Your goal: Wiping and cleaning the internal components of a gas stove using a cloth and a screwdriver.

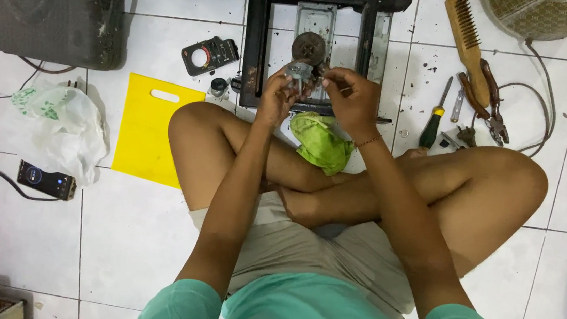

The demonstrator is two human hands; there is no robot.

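Grey metal, a small round fitting (298, 72) sits pinched between our left hand (276, 97) and right hand (350, 100), raised over the black square stove frame (255, 47) for close inspection.

Left hand (276, 99) and right hand (351, 100) pinch a small metal part (298, 70) above the black stove frame (258, 41). Green rag (320, 142) on crossed legs; screwdriver (434, 121) on tiled floor (134, 228).

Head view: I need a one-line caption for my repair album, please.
Cross-legged on white tiles, left hand and right hand hold a small metal part before a black frame.
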